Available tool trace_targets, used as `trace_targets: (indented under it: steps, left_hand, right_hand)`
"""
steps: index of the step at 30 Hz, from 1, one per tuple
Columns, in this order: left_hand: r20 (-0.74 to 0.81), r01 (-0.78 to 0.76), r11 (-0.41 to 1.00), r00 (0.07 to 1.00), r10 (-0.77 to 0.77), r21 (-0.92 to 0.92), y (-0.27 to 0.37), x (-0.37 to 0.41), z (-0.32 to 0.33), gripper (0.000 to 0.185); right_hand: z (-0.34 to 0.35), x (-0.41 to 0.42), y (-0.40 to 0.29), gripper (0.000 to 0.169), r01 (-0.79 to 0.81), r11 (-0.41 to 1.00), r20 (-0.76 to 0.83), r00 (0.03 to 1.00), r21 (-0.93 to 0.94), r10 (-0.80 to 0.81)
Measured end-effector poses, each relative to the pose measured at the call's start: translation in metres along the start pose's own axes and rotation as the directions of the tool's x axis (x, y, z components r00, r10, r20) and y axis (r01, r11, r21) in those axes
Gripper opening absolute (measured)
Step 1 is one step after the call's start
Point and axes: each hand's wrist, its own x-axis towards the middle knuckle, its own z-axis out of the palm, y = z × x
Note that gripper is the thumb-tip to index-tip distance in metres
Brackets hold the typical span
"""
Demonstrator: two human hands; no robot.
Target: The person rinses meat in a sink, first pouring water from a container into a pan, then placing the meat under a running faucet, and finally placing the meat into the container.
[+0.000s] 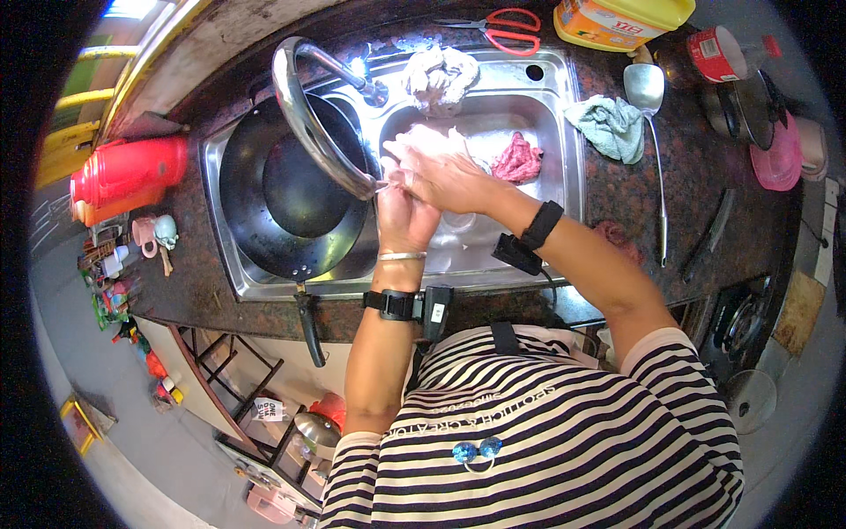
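Observation:
My left hand (406,215) is palm up below the tip of the curved metal faucet (317,142), and its fingers are mostly covered by my right hand. Reaching across it, my right hand (439,168) has its fingers stretched and apart, bleached by glare. I see nothing held in either. Both hands are over the right basin of the stainless steel sink (476,261). A red piece of what looks like raw meat (519,159) lies in that basin, right of my hands. The left basin holds a black wok (307,182), its handle jutting over the counter edge.
Behind the basin sits a crumpled whitish cloth (439,76), near red-handled scissors (512,30). A green cloth (611,125), a metal spatula (651,99) and a dark knife (710,235) lie to the right. A yellow jug (618,23) stands at the back; a red thermos (129,172) is left.

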Motion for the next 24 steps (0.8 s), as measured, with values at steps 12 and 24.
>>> trace_targets:
  steps: [12,24]
  left_hand:
    - [-0.242,-0.230,0.761,0.858,0.452,0.607,0.010,0.011,-0.004,0.045]
    - [-0.128,-0.300,0.673,0.852,0.508,0.676,0.026,0.011,0.005,0.028]
  right_hand:
    - [-0.027,-0.014,0.015,0.031,-0.305,0.465,0.158,0.931,0.831,0.328]
    - [-0.017,-0.019,0.008,0.013,-0.246,-0.133,0.276,0.909,0.960,0.311]
